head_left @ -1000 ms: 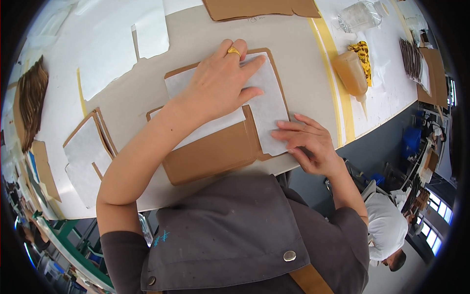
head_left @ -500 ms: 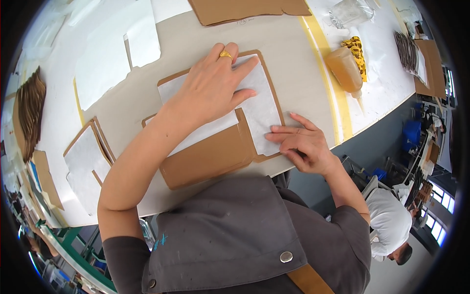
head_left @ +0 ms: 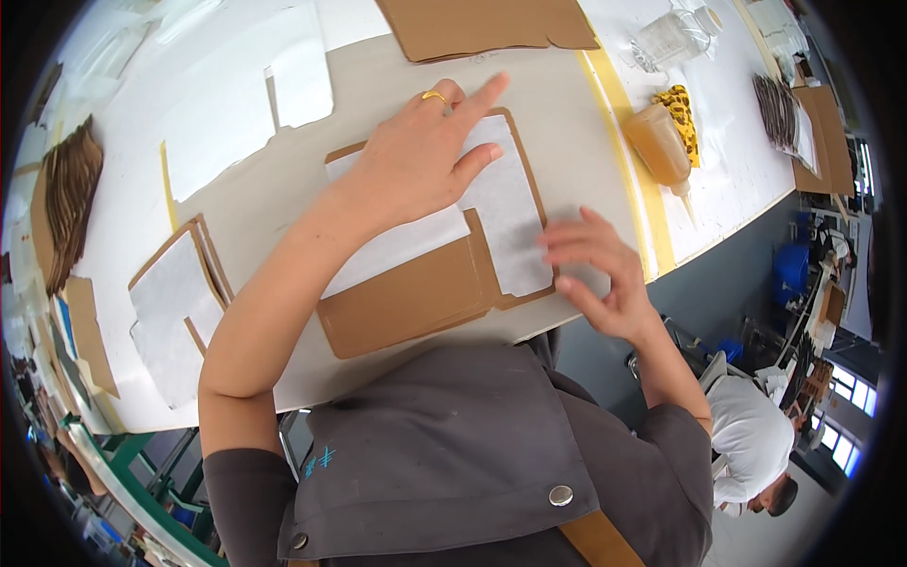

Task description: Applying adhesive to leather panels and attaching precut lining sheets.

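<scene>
A flat brown leather-like panel point(head_left: 402, 307) lies on the table before me, with a white sheet point(head_left: 515, 231) over much of it. My left hand point(head_left: 416, 156) is over the panel's far edge and the white sheet, index finger and thumb stretched out and the other fingers partly bent. It holds nothing that I can see, and its forearm hides part of the sheet. Just off the panel's right edge is my right hand point(head_left: 605, 274), its fingers spread and somewhat blurred, with nothing in them.
Another white-covered brown piece point(head_left: 179, 298) lies at left, near a brown stack point(head_left: 71, 203). White sheets point(head_left: 241, 104) and a brown panel point(head_left: 491, 26) are farther back. At right are an amber squeeze bottle point(head_left: 658, 144), a clear bottle point(head_left: 675, 40) and a seated person point(head_left: 751, 425).
My right hand has moved off the white sheet to the right, its fingers spreading. My left hand has shifted slightly toward the far edge. The view has shifted a little.
</scene>
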Action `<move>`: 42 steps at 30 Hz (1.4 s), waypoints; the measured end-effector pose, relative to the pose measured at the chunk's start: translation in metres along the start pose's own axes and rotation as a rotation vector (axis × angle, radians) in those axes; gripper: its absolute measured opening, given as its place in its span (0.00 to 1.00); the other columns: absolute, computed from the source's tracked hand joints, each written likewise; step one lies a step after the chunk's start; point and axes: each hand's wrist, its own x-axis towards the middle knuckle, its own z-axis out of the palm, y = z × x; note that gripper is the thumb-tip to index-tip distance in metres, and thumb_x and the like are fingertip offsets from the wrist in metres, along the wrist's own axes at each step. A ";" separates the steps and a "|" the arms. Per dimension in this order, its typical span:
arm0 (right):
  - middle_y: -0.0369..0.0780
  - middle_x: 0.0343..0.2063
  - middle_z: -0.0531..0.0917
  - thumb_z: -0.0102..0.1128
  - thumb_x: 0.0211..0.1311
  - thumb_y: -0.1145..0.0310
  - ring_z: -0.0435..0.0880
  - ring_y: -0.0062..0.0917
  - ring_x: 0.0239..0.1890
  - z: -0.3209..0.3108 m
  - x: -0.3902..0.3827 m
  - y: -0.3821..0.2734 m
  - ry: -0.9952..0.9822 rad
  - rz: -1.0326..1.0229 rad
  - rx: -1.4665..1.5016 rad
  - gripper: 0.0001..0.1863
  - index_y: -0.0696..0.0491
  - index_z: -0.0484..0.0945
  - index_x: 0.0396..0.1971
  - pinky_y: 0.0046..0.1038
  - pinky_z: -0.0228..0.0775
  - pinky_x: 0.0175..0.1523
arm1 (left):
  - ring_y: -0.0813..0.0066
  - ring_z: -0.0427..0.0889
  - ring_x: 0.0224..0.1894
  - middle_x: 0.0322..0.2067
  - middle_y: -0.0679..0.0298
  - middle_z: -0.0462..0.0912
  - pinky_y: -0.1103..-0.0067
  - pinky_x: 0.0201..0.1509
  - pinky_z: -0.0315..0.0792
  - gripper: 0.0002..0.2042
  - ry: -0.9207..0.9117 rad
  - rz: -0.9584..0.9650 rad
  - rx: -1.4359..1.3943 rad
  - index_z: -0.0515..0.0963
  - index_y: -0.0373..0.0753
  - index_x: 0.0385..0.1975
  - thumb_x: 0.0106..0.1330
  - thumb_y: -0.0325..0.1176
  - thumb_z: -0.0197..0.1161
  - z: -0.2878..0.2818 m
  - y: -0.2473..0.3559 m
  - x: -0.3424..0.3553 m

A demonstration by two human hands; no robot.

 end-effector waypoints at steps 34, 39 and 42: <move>0.35 0.60 0.77 0.63 0.58 0.67 0.70 0.27 0.65 0.052 0.041 -0.042 -0.348 -0.396 -0.208 0.23 0.46 0.77 0.56 0.39 0.54 0.72 | 0.63 0.64 0.70 0.64 0.65 0.71 0.62 0.70 0.61 0.26 -0.192 0.109 -0.028 0.76 0.46 0.57 0.54 0.27 0.65 -0.031 -0.008 -0.208; 0.32 0.68 0.66 0.58 0.63 0.66 0.60 0.25 0.72 0.074 0.033 -0.038 -0.595 -0.590 -0.382 0.25 0.47 0.72 0.62 0.37 0.51 0.74 | 0.65 0.63 0.70 0.66 0.64 0.68 0.64 0.72 0.57 0.24 -0.203 0.159 0.012 0.77 0.47 0.56 0.57 0.31 0.65 -0.034 -0.010 -0.216; 0.33 0.68 0.66 0.52 0.67 0.68 0.59 0.26 0.72 0.060 0.027 -0.033 -0.758 -0.571 -0.227 0.25 0.49 0.69 0.64 0.36 0.50 0.75 | 0.63 0.63 0.70 0.66 0.62 0.68 0.61 0.73 0.54 0.22 -0.215 0.155 -0.032 0.77 0.47 0.56 0.59 0.34 0.65 -0.039 -0.019 -0.223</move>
